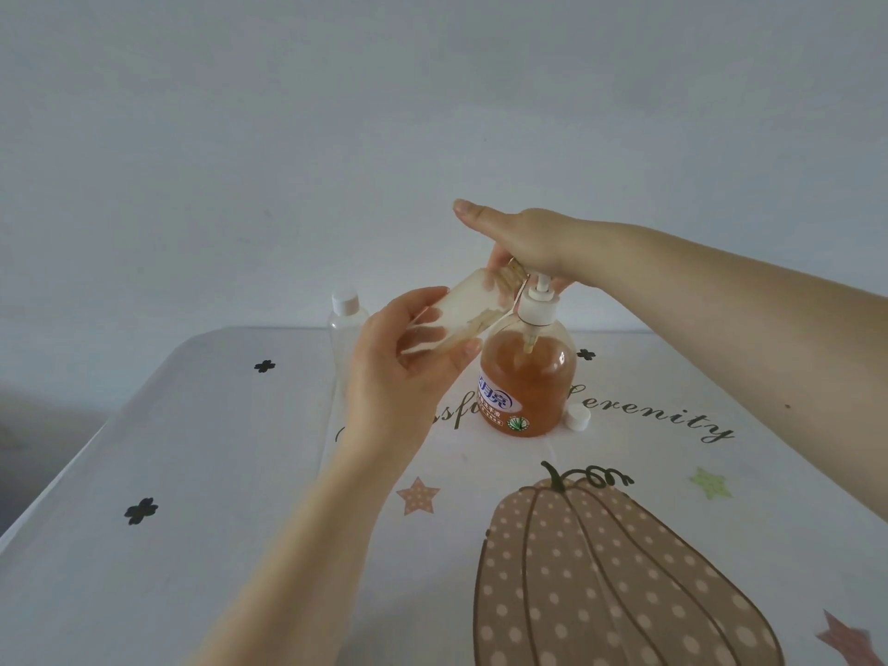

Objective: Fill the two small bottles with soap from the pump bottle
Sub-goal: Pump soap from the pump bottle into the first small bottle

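Two hands are engaged above the table [202, 473]. Your left hand [408, 372] grips a small uncapped bottle [461, 310], thumb and fingers curled round its body, holding it tilted with the mouth up against the pump spout. A little amber soap shows along its lower side. Your right hand [524, 237] lies flat on the pump head, fingers straight, thumb extended left. The pump bottle [528, 377] stands upright at centre, over half full of orange soap. The second small bottle [347, 324], capped white, stands far left of it. A loose white cap [578, 418] lies just right of the pump bottle's base.
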